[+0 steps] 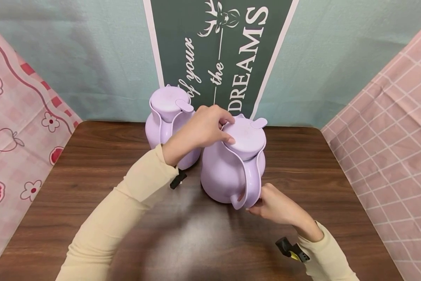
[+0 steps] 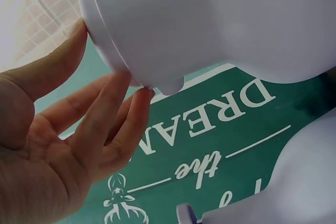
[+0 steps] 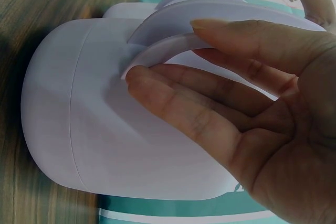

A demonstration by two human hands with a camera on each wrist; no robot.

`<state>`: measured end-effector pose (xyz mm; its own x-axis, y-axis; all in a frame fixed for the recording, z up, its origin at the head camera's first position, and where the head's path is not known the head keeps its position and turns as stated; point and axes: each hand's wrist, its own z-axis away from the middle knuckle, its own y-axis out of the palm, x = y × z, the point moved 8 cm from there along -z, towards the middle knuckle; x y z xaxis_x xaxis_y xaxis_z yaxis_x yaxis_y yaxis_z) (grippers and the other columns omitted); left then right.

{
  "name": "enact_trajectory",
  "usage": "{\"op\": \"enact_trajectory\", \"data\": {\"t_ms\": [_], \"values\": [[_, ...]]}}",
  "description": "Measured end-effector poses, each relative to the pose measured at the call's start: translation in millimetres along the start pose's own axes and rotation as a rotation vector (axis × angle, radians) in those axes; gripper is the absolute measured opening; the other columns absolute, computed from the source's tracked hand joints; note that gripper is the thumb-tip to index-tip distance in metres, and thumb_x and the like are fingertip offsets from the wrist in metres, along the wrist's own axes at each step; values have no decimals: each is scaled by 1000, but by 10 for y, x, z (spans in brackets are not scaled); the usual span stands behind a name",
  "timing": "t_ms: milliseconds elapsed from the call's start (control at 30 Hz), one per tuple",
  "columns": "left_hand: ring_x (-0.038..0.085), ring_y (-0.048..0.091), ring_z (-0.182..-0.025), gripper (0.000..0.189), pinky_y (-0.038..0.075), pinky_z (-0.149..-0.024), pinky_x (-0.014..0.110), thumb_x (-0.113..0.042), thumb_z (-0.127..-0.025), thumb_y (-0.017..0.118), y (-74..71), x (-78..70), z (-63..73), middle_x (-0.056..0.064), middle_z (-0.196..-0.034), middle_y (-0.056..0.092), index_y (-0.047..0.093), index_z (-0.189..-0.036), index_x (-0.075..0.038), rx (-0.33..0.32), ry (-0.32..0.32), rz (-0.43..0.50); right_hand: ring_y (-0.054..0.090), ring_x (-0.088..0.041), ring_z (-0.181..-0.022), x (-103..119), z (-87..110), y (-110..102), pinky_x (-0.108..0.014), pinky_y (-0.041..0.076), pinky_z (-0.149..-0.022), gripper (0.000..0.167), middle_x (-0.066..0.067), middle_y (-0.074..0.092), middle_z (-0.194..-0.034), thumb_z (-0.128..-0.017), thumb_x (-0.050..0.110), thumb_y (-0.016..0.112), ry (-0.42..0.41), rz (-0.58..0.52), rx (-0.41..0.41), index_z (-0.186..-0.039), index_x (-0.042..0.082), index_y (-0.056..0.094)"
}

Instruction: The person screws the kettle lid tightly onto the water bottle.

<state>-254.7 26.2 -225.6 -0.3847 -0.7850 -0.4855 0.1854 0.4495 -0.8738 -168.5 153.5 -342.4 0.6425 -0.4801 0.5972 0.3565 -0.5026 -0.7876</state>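
Two lavender vacuum jugs stand side by side near the table's back edge. The right jug (image 1: 224,171) has its handle toward the front right and a flat lid (image 1: 245,136) with a small tab. At that lid's left edge my left hand (image 1: 210,123) grips with thumb and fingertips, set apart along the rim. Low on the handle (image 1: 253,181), my right hand (image 1: 275,205) holds it between thumb and fingers; the right wrist view shows the handle (image 3: 168,48) passing between them. The left jug (image 1: 154,130) is partly hidden behind my left forearm.
The jugs stand on a dark wooden table (image 1: 301,171). Close behind them hangs a green banner (image 1: 182,23) with white lettering, against a pale blue-green cloth (image 1: 101,58). Patterned pink cloths flank the table on the left (image 1: 24,148) and right (image 1: 389,156).
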Motion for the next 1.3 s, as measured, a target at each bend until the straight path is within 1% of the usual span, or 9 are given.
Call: {"op": "enact_trajectory", "data": {"t_ms": [67, 167, 267, 467, 667, 800, 1000, 1167, 1300], "values": [[19, 53, -85, 36, 40, -76, 27, -21, -72, 78, -5, 8, -1, 2, -91, 64, 68, -105, -13, -7, 5, 10, 41, 0, -56, -1, 2, -1, -20, 39, -52, 14, 13, 47, -62, -70, 2, 70, -1, -1, 4, -72, 11, 59], [17, 46, -70, 17, 34, -63, 24, -22, -72, 77, -15, -6, 14, -2, -69, 55, 64, -78, -12, -29, 12, -5, 41, 0, -57, -6, 3, 1, -20, 39, -52, 12, 13, 47, -62, -71, 3, 69, 4, -7, 10, -73, 11, 60], [17, 39, -63, 36, 27, -55, 25, -28, -72, 77, -18, -48, 42, -1, -59, 39, 47, -62, -11, -53, 10, -30, 42, 0, -57, -9, 1, 4, -20, 40, -52, 12, 13, 48, -62, -71, 2, 69, 10, -14, 12, -73, 11, 61], [20, 48, -66, 33, 33, -56, 26, -38, -67, 79, 0, -101, 80, 1, -62, 50, 62, -69, -10, -100, -28, -43, 42, 0, -57, 2, -3, -4, -21, 40, -52, 16, 13, 48, -63, -69, -1, 70, 1, -11, -3, -73, 11, 60], [20, 48, -65, 34, 33, -55, 26, -39, -67, 80, 9, -96, 76, 1, -60, 48, 61, -66, -10, -116, -31, -61, 42, 1, -58, 22, -3, -8, -20, 40, -52, 20, 14, 49, -64, -68, -3, 70, -26, -3, -16, -73, 13, 59], [21, 44, -65, 38, 30, -56, 26, -35, -68, 79, 1, -89, 56, -1, -57, 39, 52, -60, -11, -101, -12, -73, 43, 1, -58, 18, 0, -6, -20, 40, -52, 20, 14, 49, -64, -69, -3, 70, -23, -4, -14, -73, 13, 59], [15, 26, -58, 55, 19, -52, 24, -27, -68, 80, -27, -44, 28, -2, -54, 24, 29, -53, -13, -94, 17, -33, 42, 0, -58, 12, 3, 2, -20, 40, -52, 18, 14, 49, -63, -70, -2, 69, -17, -11, -6, -73, 14, 60], [11, 20, -54, 53, 16, -52, 23, -22, -70, 79, -34, -11, 27, -4, -51, 24, 29, -53, -14, -88, 34, 11, 42, 1, -58, 19, 8, 0, -20, 40, -52, 18, 14, 49, -63, -70, -1, 70, -25, -10, -11, -73, 14, 60], [12, 26, -54, 50, 19, -52, 23, -27, -74, 75, -18, -8, 53, -3, -51, 28, 32, -53, -13, -88, 17, 5, 43, 0, -58, 15, 11, 3, -20, 40, -53, 18, 14, 49, -64, -70, -1, 69, -21, -10, -9, -73, 14, 60]]}}
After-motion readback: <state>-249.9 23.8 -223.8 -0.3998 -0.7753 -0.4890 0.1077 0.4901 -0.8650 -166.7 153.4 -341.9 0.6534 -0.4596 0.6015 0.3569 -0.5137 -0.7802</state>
